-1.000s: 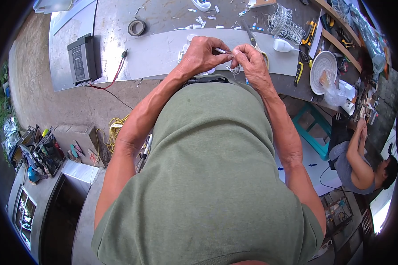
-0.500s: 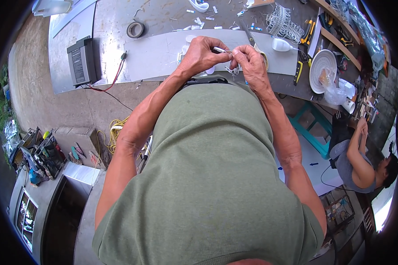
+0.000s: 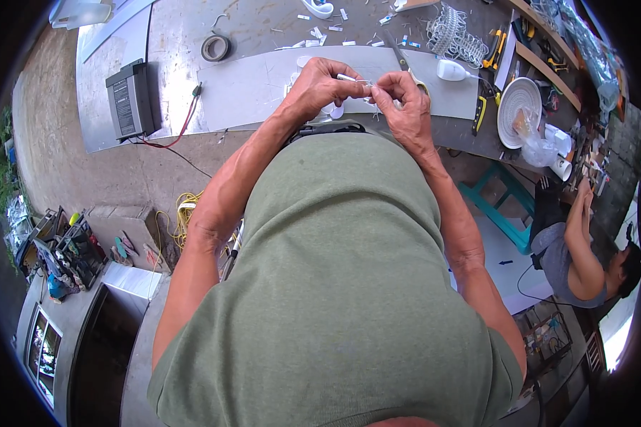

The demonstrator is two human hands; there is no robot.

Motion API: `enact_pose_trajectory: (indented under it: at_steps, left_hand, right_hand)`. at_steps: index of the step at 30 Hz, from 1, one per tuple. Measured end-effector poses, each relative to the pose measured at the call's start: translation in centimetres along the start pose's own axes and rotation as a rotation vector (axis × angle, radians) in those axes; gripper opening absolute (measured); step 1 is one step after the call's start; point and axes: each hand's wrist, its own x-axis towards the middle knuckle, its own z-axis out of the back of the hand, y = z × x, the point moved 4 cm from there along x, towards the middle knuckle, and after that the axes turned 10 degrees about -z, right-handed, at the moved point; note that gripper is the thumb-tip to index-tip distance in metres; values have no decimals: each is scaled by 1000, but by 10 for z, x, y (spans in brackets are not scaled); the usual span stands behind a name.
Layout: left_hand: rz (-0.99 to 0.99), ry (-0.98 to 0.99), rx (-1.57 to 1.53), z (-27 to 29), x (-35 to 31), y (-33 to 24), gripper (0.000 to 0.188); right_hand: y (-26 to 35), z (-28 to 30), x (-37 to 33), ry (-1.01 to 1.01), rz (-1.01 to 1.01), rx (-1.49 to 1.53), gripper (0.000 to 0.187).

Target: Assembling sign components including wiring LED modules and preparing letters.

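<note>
Our left hand (image 3: 319,85) and right hand (image 3: 403,99) pinch a small white strip (image 3: 354,79) between fingertips, above the grey sheet (image 3: 256,89); scissors (image 3: 400,57) at 1 o'clock of the hands; tape roll (image 3: 216,48) at 10; black power unit (image 3: 130,98) at 9.

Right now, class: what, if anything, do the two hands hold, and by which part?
A small white strip, pinched at its left end by the left hand and at its right end by the right hand.
</note>
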Motion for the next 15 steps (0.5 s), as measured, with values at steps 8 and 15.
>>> enact_pose_trajectory:
  at_steps: [8,15]
  left_hand:
    - [44,18,-22,1,0,0,19]
    - [33,58,-8,1,-1,2,19]
  right_hand:
    - [12,0,-6,-204,431,-366,15]
    - [5,6,1,-40,25,-129,25]
